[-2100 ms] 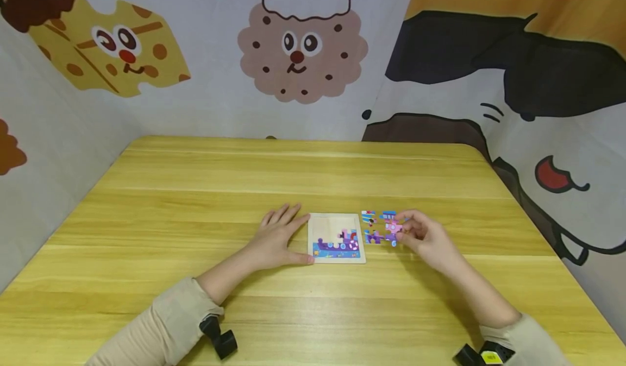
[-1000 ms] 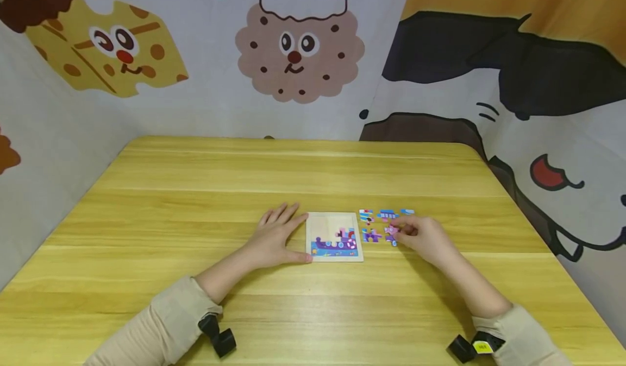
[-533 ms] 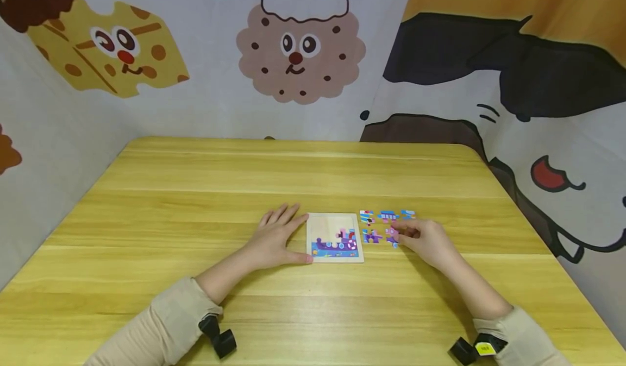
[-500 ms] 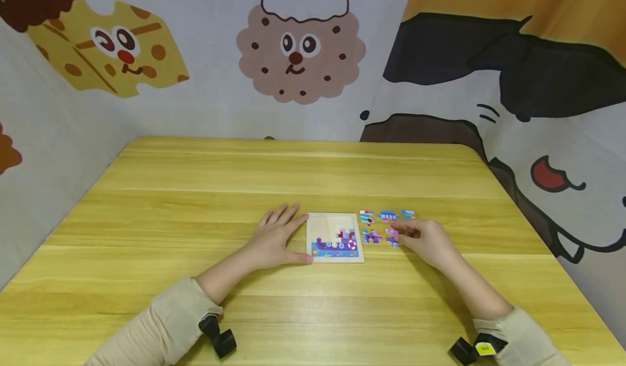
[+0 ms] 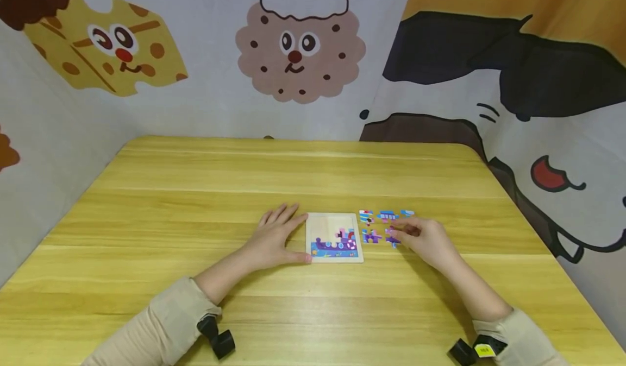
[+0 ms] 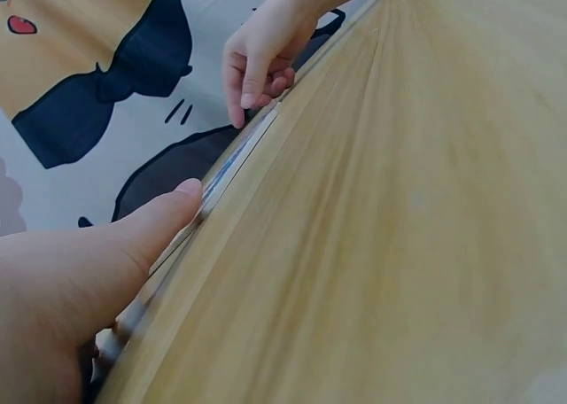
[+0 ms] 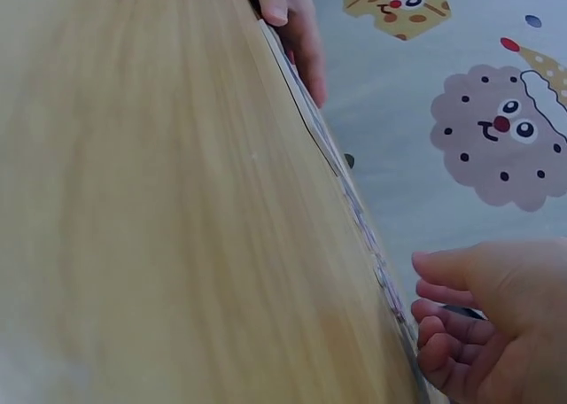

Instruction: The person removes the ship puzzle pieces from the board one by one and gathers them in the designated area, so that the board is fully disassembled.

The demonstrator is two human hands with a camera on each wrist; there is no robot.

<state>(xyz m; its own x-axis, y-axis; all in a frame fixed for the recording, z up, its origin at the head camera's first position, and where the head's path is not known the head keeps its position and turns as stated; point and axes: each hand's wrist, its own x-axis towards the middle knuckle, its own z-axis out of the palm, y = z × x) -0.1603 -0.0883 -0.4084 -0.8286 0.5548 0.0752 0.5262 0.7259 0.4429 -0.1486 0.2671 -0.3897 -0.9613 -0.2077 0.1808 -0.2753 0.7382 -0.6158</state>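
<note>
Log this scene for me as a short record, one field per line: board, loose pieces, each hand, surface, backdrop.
board: squarish, lying flat; lower part filled with a blue and purple picture, upper left bare
loose pieces: at least five, on the person's right of the board
left hand: thumb and forefinger touching the board's left edge
right hand: fingertips at a purple loose piece; grip unclear
surface: wood-grain table
backdrop: cartoon-printed cloth

A yellowish wood-grain table [image 5: 313, 311] with rounded far corners carries a square, partly filled jigsaw tray [image 5: 320, 226]; loose jigsaw pieces [image 5: 371, 237] lie on its surface, just right of the tray.
</note>
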